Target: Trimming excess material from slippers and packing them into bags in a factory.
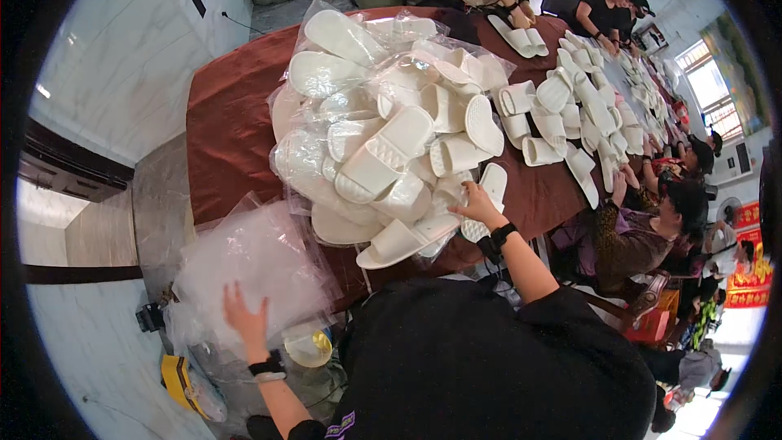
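Observation:
My left hand is over a stack of clear plastic bags at the table's near left corner, its fingers spread. Whether it presses on the bags I cannot tell. At the near right side of a large heap of white slippers, my right hand reaches in with thumb and forefinger apart. Closest to it lies a white slipper with its toe pointing left; another slipper stands just beyond the fingers. Many slippers in the heap are in clear bags, such as the bagged slipper at the far left.
A dark red cloth covers the table. More loose slippers spread along it to the right, where several people sit or stand. One person's hands are at the far edge by a slipper pair. A tape roll lies below the bags.

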Available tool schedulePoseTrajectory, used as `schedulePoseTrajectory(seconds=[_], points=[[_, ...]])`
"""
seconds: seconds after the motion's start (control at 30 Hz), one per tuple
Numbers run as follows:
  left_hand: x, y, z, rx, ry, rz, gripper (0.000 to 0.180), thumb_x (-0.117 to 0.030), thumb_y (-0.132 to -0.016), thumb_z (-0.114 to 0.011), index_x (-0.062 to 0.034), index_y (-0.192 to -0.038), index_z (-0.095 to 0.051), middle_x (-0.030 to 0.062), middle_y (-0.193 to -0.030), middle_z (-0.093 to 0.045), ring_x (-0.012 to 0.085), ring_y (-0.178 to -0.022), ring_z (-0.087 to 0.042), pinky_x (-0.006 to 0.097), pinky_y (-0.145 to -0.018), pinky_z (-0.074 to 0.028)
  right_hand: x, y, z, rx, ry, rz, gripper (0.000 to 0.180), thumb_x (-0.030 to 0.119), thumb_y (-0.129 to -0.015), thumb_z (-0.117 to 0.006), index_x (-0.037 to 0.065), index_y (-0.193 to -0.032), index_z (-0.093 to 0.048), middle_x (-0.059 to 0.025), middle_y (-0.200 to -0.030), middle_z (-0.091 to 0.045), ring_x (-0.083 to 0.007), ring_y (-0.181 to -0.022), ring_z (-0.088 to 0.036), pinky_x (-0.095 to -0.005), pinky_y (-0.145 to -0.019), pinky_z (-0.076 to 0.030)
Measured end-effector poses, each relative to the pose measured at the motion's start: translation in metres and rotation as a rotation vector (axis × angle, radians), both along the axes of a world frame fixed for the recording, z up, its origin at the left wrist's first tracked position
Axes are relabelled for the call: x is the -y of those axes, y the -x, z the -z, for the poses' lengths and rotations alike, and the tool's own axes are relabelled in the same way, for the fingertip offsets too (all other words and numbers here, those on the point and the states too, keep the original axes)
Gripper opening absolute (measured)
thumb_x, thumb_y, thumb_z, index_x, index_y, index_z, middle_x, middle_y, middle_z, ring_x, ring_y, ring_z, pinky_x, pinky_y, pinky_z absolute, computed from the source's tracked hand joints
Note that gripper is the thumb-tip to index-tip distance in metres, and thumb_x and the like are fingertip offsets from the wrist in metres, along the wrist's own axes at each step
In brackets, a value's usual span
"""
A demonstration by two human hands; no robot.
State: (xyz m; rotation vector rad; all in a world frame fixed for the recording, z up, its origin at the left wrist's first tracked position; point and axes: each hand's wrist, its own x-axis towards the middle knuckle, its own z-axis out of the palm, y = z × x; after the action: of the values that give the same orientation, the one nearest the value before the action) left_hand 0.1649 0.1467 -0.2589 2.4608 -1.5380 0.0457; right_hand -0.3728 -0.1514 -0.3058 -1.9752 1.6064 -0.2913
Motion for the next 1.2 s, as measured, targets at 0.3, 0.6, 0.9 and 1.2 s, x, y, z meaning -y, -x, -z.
schedulePoseTrajectory(seconds=[0.3, 0.6, 0.9, 1.2], points=[[0.041, 0.081, 0.046, -0.222, -0.585, -0.012, 0.115, -0.058, -0.056, -0.076, -0.0273, -0.146, -0.013, 0.0106, -0.152, -0.007, 0.0384, -0.138, -0.006, 0.070, -0.099, -0.015, 0.029, -0.004, -0.004, -0.393, -0.040, -0.001, 0.110, 0.067, -0.052, -0.072, 0.001, -0.132, -0.034, -0.0229, -0.128, -0.046, -0.0385, -0.118, -0.046, -0.0546, -0.094, -0.036], [0.066, 0.120, -0.014, -0.257, -0.052, -0.065, 0.102, -0.049, -0.064, -0.076, -0.0121, -0.143, -0.025, 0.0211, -0.148, -0.013, 0.0392, -0.135, -0.017, 0.054, -0.107, -0.017, 0.031, 0.013, -0.061, -0.235, -0.038, -0.065, 0.067, 0.046, -0.062, -0.071, 0.002, -0.110, -0.054, -0.0174, -0.110, -0.057, -0.0328, -0.106, -0.054, -0.0457, -0.087, -0.044], [0.170, 0.246, -0.148, -0.370, 0.169, 0.384, 0.083, -0.035, -0.071, -0.074, -0.0022, -0.136, -0.034, 0.0245, -0.142, -0.024, 0.0395, -0.130, -0.025, 0.048, -0.106, -0.021, 0.013, 0.042, -0.189, 0.142, 0.288, -0.148, 0.085, 0.027, -0.054, -0.076, 0.003, -0.128, -0.041, -0.0172, -0.106, -0.056, -0.0338, -0.102, -0.052, -0.0408, -0.089, -0.041], [0.312, 0.296, -0.156, -0.700, 0.108, 0.763, 0.070, -0.029, -0.074, -0.074, -0.0001, -0.129, -0.042, 0.0192, -0.121, -0.049, 0.0294, -0.113, -0.046, 0.037, -0.095, -0.036, 0.018, 0.061, -0.219, 0.514, 0.419, -0.553, 0.099, 0.025, -0.055, -0.079, 0.007, -0.140, -0.030, -0.0126, -0.120, -0.050, -0.0301, -0.111, -0.047, -0.0406, -0.094, -0.034]])
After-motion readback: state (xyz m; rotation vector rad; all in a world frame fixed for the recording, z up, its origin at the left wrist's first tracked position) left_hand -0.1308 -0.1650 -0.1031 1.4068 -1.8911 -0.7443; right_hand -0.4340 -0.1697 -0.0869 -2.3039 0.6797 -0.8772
